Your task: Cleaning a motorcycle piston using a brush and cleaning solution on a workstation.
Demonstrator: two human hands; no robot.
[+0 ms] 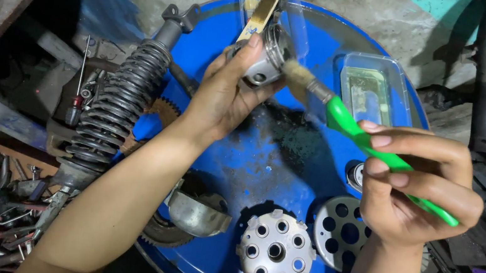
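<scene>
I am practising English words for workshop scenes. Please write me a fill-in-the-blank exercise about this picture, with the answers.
1. The right hand holds a brush with a ____ handle.
2. The left hand holds a metal piston above the ____ drum top.
3. The coiled shock absorber lies on the ____ side of the drum.
4. The brush bristles touch the ____.

Answers: green; blue; left; piston

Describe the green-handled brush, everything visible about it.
The brush has a bright green handle that looks like plastic, a dull metal ferrule and a tuft of tan, worn-looking bristles. The right hand grips the handle near its far end, so it slants up toward the left. Its bristles press against the grey metal piston that the left hand holds above the blue drum top. The handle's tip sticks out below the right hand.
</scene>
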